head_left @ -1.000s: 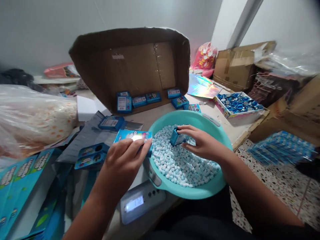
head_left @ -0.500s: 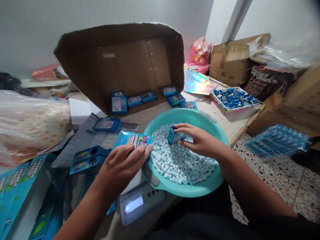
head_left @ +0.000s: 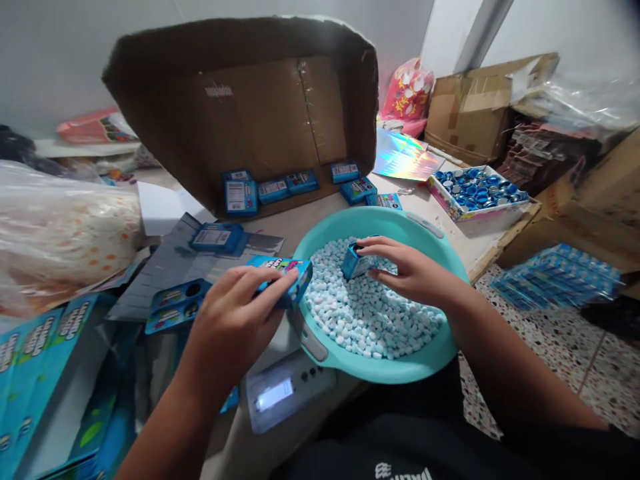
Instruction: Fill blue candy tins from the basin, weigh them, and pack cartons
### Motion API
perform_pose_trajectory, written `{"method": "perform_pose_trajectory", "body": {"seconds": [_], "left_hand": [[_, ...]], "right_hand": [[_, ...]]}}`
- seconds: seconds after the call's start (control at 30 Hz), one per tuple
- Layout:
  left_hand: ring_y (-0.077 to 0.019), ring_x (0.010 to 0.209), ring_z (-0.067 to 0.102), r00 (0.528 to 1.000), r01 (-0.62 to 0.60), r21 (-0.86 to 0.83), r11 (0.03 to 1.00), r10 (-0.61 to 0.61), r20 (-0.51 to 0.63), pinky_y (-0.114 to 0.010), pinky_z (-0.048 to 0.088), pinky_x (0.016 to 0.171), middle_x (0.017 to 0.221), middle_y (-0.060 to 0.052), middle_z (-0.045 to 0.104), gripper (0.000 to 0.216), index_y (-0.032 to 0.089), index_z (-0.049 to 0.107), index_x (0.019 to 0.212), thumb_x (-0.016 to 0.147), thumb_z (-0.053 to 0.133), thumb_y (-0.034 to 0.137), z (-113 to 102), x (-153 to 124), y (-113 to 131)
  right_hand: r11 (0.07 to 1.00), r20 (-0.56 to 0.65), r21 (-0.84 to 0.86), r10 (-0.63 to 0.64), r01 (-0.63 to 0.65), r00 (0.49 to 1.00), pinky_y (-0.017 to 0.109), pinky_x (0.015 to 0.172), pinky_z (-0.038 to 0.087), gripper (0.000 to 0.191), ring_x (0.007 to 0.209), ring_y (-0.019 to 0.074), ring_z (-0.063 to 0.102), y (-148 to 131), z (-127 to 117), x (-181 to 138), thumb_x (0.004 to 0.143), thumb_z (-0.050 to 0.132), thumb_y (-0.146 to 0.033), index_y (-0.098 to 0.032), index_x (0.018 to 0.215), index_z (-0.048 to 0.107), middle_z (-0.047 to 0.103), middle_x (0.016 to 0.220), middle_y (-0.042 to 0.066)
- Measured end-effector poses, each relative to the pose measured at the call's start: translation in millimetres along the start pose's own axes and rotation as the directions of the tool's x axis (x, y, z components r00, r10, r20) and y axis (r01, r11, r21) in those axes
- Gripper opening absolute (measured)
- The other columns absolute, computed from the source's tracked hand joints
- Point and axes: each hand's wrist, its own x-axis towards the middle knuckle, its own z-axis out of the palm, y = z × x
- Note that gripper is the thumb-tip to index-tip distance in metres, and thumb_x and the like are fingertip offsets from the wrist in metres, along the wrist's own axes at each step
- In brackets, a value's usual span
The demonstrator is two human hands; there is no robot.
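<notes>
A teal basin (head_left: pixel 435 363) full of small pale-blue candies (head_left: pixel 365 313) rests on a digital scale (head_left: pixel 290 390) at the table's near edge. My right hand (head_left: pixel 410 270) is inside the basin, fingers closed on a small open blue box (head_left: pixel 354 261) held against the candies. My left hand (head_left: pixel 235 320) sits just left of the basin, gripping a flat blue candy box (head_left: pixel 285 277) at the basin's rim.
A big open cardboard box (head_left: pixel 240 107) lies on its side behind the basin with several blue boxes (head_left: pixel 273 190) in it. More blue boxes (head_left: pixel 175 307) lie at left by a plastic bag (head_left: pixel 60 233). A tray of blue caps (head_left: pixel 475 193) stands at right.
My left hand has tilted its blue box and brought it closer to the basin's rim. My right hand stays in the candies with the small box.
</notes>
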Motion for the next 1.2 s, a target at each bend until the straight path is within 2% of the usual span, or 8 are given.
{"method": "perform_pose_trajectory", "body": {"seconds": [0.1,0.23,0.33,0.43,0.53,0.67,1.03,1.2], "left_hand": [[-0.0225,0.101,0.064,0.947,0.288,-0.127,0.949,-0.302,-0.106,-0.039,0.052,0.093,0.111,-0.007,0.067,0.043,0.021,0.063,0.124,0.082,0.071,0.017,-5.8,-29.7,-3.4],[-0.0234,0.096,0.069,0.603,0.711,-0.381,0.591,-0.791,-0.101,-0.040,0.056,0.090,0.107,-0.006,0.070,0.047,0.023,0.066,0.118,0.074,0.080,0.035,-0.4,-75.2,-7.6],[-0.0273,0.094,0.072,0.431,0.820,-0.504,0.273,-0.874,0.227,-0.044,0.060,0.087,0.107,-0.009,0.072,0.058,0.020,0.065,0.119,0.069,0.082,0.045,10.3,-91.7,-13.3],[-0.0317,0.116,0.065,0.458,0.813,-0.559,0.162,-0.771,0.443,-0.045,0.057,0.097,0.129,-0.016,0.065,0.083,0.018,0.053,0.136,0.064,0.085,0.046,16.0,-98.1,-19.9],[-0.0318,0.136,0.048,0.548,0.694,-0.696,0.187,-0.763,0.342,-0.046,0.045,0.111,0.148,-0.019,0.049,0.105,0.021,0.036,0.150,0.063,0.088,0.045,12.3,-108.0,-25.7],[-0.0284,0.132,0.053,0.593,0.535,-0.821,0.199,-0.780,0.198,-0.040,0.044,0.113,0.142,-0.014,0.056,0.092,0.027,0.046,0.146,0.065,0.087,0.044,-0.7,-121.7,-28.6],[-0.0261,0.115,0.066,0.448,0.491,-0.836,0.247,-0.894,-0.001,-0.038,0.054,0.105,0.122,-0.010,0.070,0.065,0.019,0.062,0.132,0.077,0.076,0.051,-15.7,-113.5,-20.0],[-0.0268,0.114,0.066,0.448,0.496,-0.830,0.255,-0.894,-0.007,-0.042,0.053,0.106,0.121,-0.011,0.070,0.064,0.018,0.062,0.131,0.079,0.073,0.053,-15.7,-110.6,-18.6]], "right_hand": [[1.000,-0.004,-0.001,0.007,-0.007,1.000,0.046,0.112,0.044,0.036,0.133,0.0232,0.050,0.5,0.2,0.1,0.093,0.056,-0.019,-0.027,0.128,0.059,0.053,0.143,0.007],[1.000,-0.009,-0.004,0.018,-0.018,1.000,0.048,0.110,0.046,0.034,0.131,0.0248,0.053,0.0,-0.2,2.4,0.093,0.057,-0.025,-0.029,0.127,0.061,0.056,0.140,0.006],[0.999,-0.014,-0.007,0.044,-0.045,0.999,0.049,0.109,0.046,0.031,0.129,0.0258,0.054,-0.4,-0.7,5.3,0.094,0.057,-0.029,-0.029,0.124,0.063,0.058,0.138,0.006],[0.998,-0.012,-0.022,0.065,-0.065,0.998,0.049,0.110,0.045,0.030,0.129,0.0263,0.054,-0.1,-0.9,7.4,0.093,0.058,-0.030,-0.029,0.123,0.063,0.058,0.139,0.007],[0.996,-0.015,-0.018,0.082,-0.082,0.997,0.048,0.110,0.044,0.030,0.130,0.0261,0.053,-0.1,-1.1,8.1,0.093,0.059,-0.030,-0.029,0.123,0.063,0.058,0.139,0.007],[0.994,-0.044,0.002,0.112,-0.112,0.993,0.046,0.107,0.046,0.028,0.128,0.0255,0.054,0.2,-1.5,8.5,0.092,0.061,-0.030,-0.029,0.120,0.065,0.060,0.136,0.007],[0.994,-0.066,0.010,0.106,-0.105,0.992,0.046,0.107,0.047,0.027,0.127,0.0258,0.056,1.8,-1.2,10.0,0.091,0.062,-0.028,-0.030,0.117,0.067,0.062,0.134,0.006],[0.995,-0.059,0.005,0.097,-0.097,0.994,0.047,0.109,0.045,0.028,0.127,0.0258,0.056,1.6,-1.9,9.5,0.091,0.062,-0.028,-0.030,0.119,0.067,0.062,0.134,0.006]]}}
